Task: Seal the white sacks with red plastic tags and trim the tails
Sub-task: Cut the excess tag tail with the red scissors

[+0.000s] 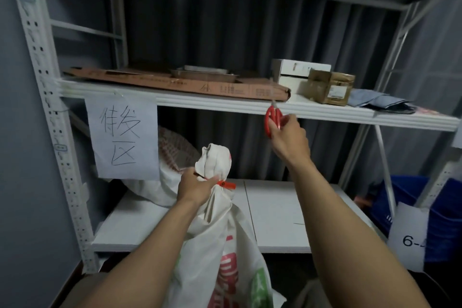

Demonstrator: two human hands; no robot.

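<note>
A white sack (220,232) with red and green print stands in front of the lower shelf, its neck bunched. My left hand (196,186) grips that neck from the left. A red plastic tag (226,184) is cinched around the neck just right of my fingers, and its short end sticks out to the right. My right hand (290,139) is raised at the edge of the upper shelf and holds red-handled scissors (273,117), blades pointing up. A second white sack (160,182) lies on the lower shelf behind the first.
A metal shelving unit (225,104) fills the view. A flat cardboard box (180,82), a metal tray (203,74), small boxes (330,85) and folded grey bags (380,101) lie on top. A handwritten paper sign (122,137) hangs at the left. Blue crates (445,220) stand at the right.
</note>
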